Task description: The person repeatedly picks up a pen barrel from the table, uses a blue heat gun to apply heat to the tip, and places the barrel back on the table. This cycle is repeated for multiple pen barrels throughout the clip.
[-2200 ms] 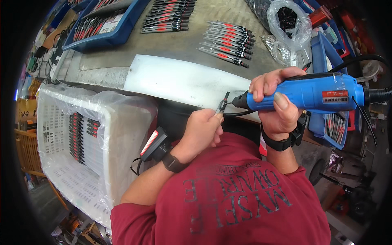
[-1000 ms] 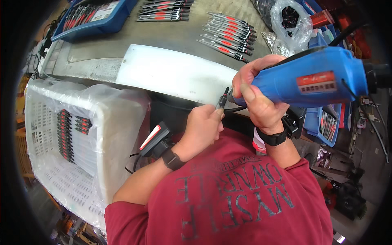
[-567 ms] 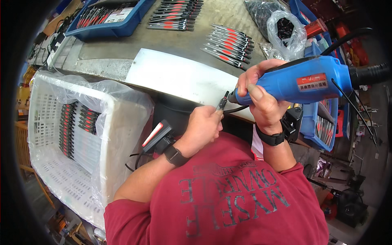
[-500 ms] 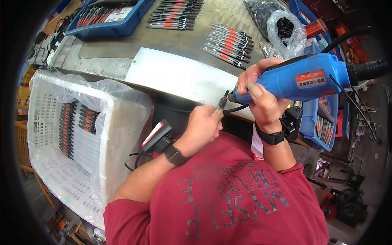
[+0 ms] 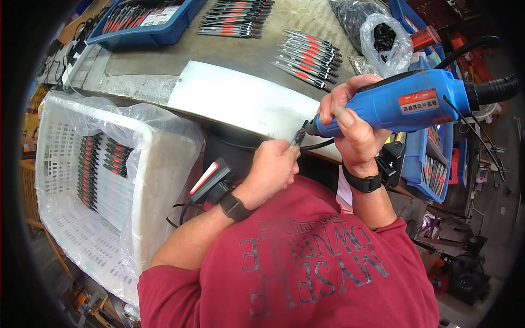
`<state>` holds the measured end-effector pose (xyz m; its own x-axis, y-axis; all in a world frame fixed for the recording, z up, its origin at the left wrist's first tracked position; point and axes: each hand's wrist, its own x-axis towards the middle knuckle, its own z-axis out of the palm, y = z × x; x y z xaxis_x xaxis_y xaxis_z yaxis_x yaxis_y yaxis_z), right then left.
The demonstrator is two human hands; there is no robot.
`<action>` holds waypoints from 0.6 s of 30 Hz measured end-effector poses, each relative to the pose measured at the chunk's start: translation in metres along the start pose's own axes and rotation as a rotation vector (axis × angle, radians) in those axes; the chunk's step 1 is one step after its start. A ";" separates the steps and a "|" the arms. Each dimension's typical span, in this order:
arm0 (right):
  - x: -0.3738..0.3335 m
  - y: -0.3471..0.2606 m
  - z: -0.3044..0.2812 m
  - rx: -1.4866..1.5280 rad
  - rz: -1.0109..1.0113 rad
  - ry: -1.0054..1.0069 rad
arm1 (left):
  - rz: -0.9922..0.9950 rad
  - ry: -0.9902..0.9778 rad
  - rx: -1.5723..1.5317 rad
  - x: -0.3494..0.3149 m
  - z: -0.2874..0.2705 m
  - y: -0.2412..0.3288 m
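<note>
My right hand [image 5: 356,131] is wrapped round a blue electric screwdriver [image 5: 394,104], which lies nearly level with its tip to the left. My left hand [image 5: 272,168] is closed round a slim dark tool [image 5: 298,136], whose upper end sticks out of the fist beside the driver's tip. Most of that tool is hidden by my fingers; whether bit and tool touch, I cannot tell. Beyond my hands lies a white board [image 5: 229,101] at the table's edge. A row of slim grey, red and black tools [image 5: 309,57] rests on the table behind the driver.
More such tools [image 5: 232,19] lie farther back, beside a blue bin [image 5: 147,41]. At left stands a white plastic-lined crate [image 5: 143,191] holding several similar tools. A bag of black parts [image 5: 385,41] sits at back right, above another blue bin [image 5: 418,164]. A black cable loops under the driver.
Both hands stay almost in place, the driver's tip still beside the slim tool. Only a slight shift of the whole view shows.
</note>
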<state>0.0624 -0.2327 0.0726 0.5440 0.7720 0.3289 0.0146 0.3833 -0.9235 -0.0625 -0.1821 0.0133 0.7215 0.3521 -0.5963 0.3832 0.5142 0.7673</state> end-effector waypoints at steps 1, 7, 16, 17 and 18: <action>0.000 0.000 0.000 0.003 0.003 -0.003 | -0.002 0.004 0.005 0.000 0.000 0.000; 0.000 0.008 0.003 -0.237 -0.114 -0.041 | 0.005 0.011 -0.007 0.002 0.001 -0.003; 0.012 0.018 0.001 -0.357 -0.100 -0.144 | 0.061 0.014 -0.075 0.005 0.000 -0.010; 0.013 0.020 0.003 -0.338 -0.118 -0.159 | 0.067 0.007 -0.098 0.006 0.000 -0.011; 0.013 0.021 0.005 -0.365 -0.127 -0.144 | 0.051 0.007 -0.101 0.006 -0.001 -0.011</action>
<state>0.0658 -0.2122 0.0585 0.3960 0.8031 0.4453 0.3845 0.2953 -0.8746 -0.0629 -0.1853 0.0010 0.7342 0.3848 -0.5593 0.2864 0.5714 0.7691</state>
